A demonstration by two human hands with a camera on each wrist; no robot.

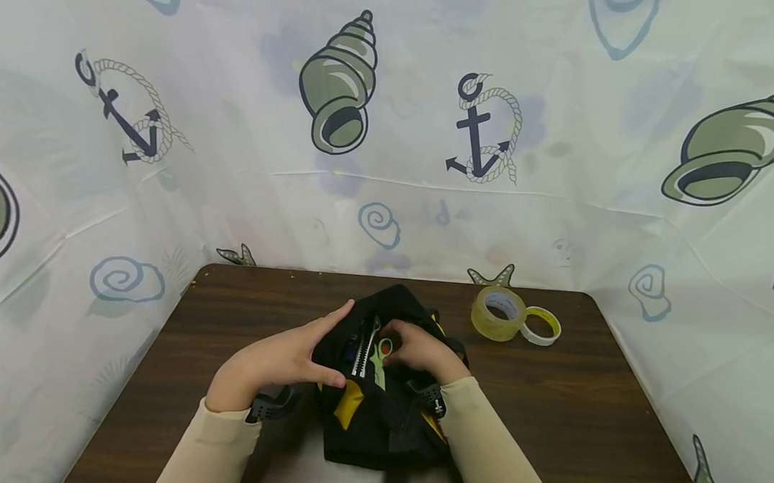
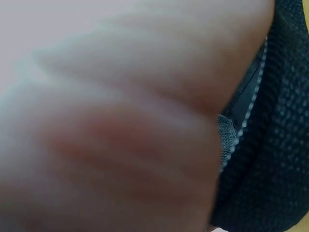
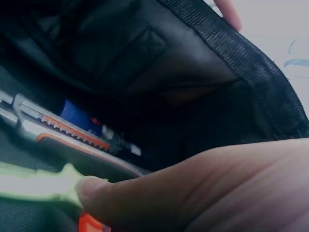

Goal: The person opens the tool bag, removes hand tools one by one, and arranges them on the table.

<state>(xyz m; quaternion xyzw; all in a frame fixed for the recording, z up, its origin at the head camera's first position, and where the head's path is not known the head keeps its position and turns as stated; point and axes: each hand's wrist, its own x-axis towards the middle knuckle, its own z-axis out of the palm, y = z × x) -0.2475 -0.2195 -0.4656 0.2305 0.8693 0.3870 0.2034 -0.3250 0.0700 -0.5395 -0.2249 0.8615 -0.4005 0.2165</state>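
A black tool bag (image 1: 378,436) with yellow patches stands on the table, its mouth turned up. My left hand (image 1: 278,359) lies along the bag's left side, forefinger straight by the far edge and thumb at the near rim. In the left wrist view its palm hides most of the bag. My right hand (image 1: 417,349) reaches into the mouth and pinches green scissors (image 1: 379,362) with orange inside the handle. Beside the scissors lies a silver utility knife (image 3: 72,133) with orange trim. A blue item (image 3: 79,115) sits behind the knife inside the bag.
On the table's (image 1: 242,300) far right, a wide roll of clear yellowish tape (image 1: 485,323) stands against a smaller white roll (image 1: 541,340) with a yellow inner ring. A pale printed curtain (image 1: 414,221) rises at the table's back and sides.
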